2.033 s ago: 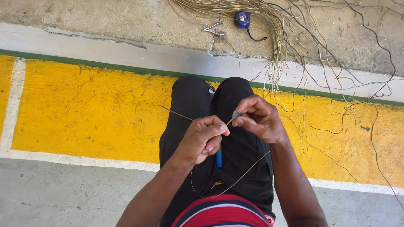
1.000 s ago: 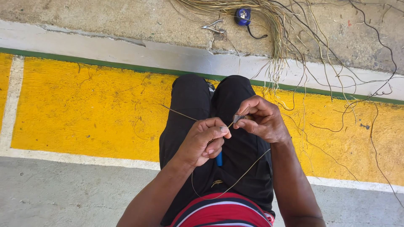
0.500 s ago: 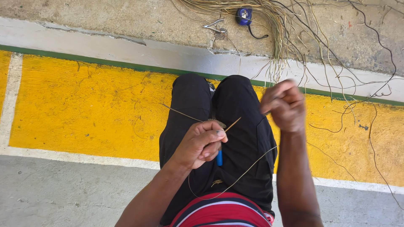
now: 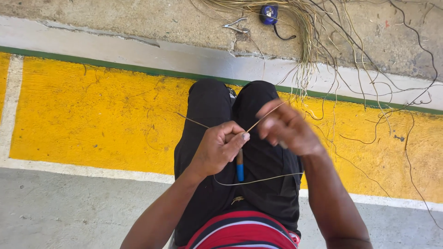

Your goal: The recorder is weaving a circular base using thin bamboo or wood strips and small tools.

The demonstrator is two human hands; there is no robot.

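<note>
A thin straw-coloured strand (image 4: 264, 117) runs across the middle of the frame, just above the person's black-trousered knees (image 4: 230, 106). The left hand (image 4: 219, 147) is curled into a loose fist with thumb and forefinger pinching the strand near its middle; a blue-handled tool (image 4: 240, 168) pokes down out of the same fist. The right hand (image 4: 288, 129) sits just beside it, to the right, blurred, its fingers bent around the strand's upper end; how tightly it grips cannot be told. A loose length of strand (image 4: 258, 180) loops below both hands across the lap. Under the legs lies a yellow painted band (image 4: 92, 115) of floor, edged in green and white. At the upper middle, on bare concrete, rests a bundle of dry fibres (image 4: 304, 32), with metal pliers (image 4: 235, 25) and a small blue tape measure (image 4: 269, 14) beside it. Dark stray strands (image 4: 406, 92) trail over the upper right.
</note>
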